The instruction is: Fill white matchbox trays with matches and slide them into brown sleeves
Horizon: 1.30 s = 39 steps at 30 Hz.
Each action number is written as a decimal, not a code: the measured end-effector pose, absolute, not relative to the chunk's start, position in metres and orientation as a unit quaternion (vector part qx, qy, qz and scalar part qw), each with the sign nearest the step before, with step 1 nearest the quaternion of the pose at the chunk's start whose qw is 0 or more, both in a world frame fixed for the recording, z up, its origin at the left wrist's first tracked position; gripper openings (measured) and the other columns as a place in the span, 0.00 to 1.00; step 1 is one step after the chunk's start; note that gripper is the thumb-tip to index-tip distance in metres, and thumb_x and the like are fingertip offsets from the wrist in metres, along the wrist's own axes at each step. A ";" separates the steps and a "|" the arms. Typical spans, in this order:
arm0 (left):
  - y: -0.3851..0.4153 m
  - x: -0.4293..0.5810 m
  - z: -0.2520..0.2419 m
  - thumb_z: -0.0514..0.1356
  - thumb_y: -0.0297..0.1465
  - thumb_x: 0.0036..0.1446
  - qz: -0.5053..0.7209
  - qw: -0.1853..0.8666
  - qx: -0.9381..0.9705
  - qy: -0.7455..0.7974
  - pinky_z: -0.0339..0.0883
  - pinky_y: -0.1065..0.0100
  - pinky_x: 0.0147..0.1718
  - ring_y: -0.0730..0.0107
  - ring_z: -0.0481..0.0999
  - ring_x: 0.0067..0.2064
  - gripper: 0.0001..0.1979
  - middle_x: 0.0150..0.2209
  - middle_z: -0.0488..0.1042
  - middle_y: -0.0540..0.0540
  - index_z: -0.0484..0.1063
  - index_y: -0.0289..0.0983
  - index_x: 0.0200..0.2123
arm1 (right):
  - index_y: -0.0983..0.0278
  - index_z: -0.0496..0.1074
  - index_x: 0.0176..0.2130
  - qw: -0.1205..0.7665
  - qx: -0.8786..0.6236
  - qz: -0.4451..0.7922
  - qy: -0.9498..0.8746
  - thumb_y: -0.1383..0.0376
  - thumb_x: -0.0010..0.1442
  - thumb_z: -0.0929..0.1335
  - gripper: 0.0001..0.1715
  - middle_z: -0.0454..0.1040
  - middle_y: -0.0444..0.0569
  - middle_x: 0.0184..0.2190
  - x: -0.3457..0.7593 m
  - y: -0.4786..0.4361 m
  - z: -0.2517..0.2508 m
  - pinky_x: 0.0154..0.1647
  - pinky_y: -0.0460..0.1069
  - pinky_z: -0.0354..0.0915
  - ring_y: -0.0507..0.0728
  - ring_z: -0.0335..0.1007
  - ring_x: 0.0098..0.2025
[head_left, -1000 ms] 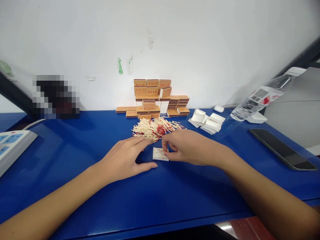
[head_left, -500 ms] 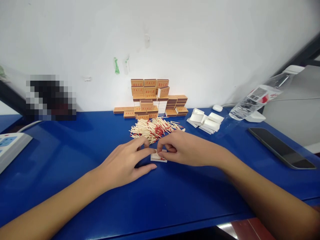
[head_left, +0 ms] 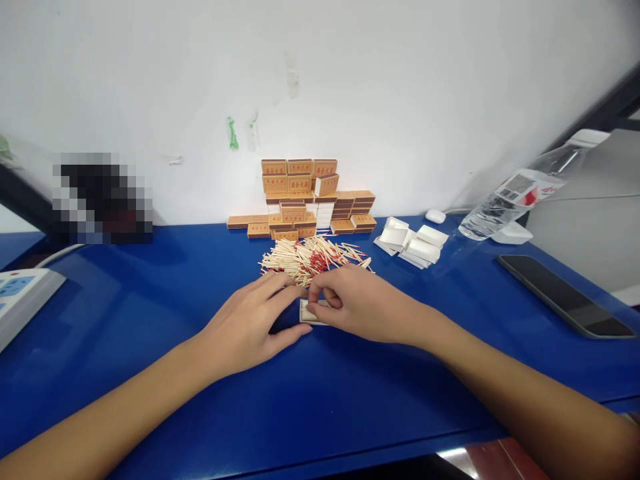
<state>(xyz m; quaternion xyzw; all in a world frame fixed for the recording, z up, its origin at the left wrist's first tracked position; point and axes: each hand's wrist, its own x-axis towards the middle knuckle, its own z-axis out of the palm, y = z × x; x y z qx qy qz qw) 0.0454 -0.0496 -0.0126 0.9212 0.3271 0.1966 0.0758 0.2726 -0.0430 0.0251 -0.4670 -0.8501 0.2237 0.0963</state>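
A small white matchbox tray [head_left: 306,319] lies open side up on the blue table, partly covered by my right hand. My left hand [head_left: 253,320] rests on its left with the fingers spread. The left thumb is at the tray's near edge and the index fingertip is by its far edge. Over the tray, my right hand [head_left: 353,300] is closed in a pinch, thumb against index finger. What the pinch holds, if anything, is hidden. Just behind both hands lies a loose heap of red-tipped matches [head_left: 300,257].
Stacked orange matchboxes [head_left: 300,183] stand against the wall. Several white trays [head_left: 420,247] lie right of the matches. Farther right are a white case [head_left: 435,215], a tilted water bottle [head_left: 515,193] and a phone [head_left: 565,297]. A power strip [head_left: 25,300] sits at the left.
My right hand has shifted slightly left and down over the tray, covering its right part. My left index finger has drawn back from inside the tray to its far edge.
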 end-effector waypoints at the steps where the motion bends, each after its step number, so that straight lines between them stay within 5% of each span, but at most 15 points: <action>1: -0.049 0.045 -0.013 0.63 0.40 0.68 0.197 0.077 0.921 0.328 0.75 0.54 0.49 0.54 0.75 0.51 0.17 0.50 0.74 0.40 0.72 0.37 0.54 | 0.63 0.79 0.35 0.097 -0.468 0.226 -0.849 0.64 0.64 0.70 0.07 0.70 0.41 0.23 0.272 -0.043 0.024 0.30 0.48 0.51 0.50 0.59 0.24; 25: -0.048 0.044 -0.015 0.61 0.38 0.69 0.199 0.085 0.927 0.305 0.74 0.55 0.48 0.56 0.76 0.49 0.13 0.47 0.75 0.41 0.74 0.37 0.51 | 0.63 0.77 0.36 0.059 -0.350 0.301 -0.885 0.70 0.64 0.70 0.05 0.70 0.39 0.26 0.287 -0.036 0.033 0.31 0.48 0.51 0.48 0.58 0.25; 30: -0.048 0.044 -0.013 0.62 0.38 0.69 0.204 0.088 0.926 0.306 0.74 0.55 0.48 0.57 0.77 0.49 0.14 0.48 0.76 0.41 0.74 0.37 0.52 | 0.63 0.79 0.39 0.138 -0.434 0.186 -0.871 0.63 0.66 0.69 0.08 0.67 0.40 0.23 0.327 -0.008 0.043 0.31 0.49 0.51 0.50 0.56 0.25; 39: -0.048 0.042 -0.016 0.61 0.39 0.69 0.197 0.084 0.925 0.315 0.74 0.55 0.48 0.57 0.76 0.49 0.14 0.48 0.76 0.41 0.73 0.37 0.52 | 0.60 0.80 0.47 0.025 -0.496 0.203 -0.844 0.62 0.62 0.70 0.14 0.70 0.43 0.28 0.389 0.033 0.023 0.30 0.50 0.55 0.53 0.64 0.28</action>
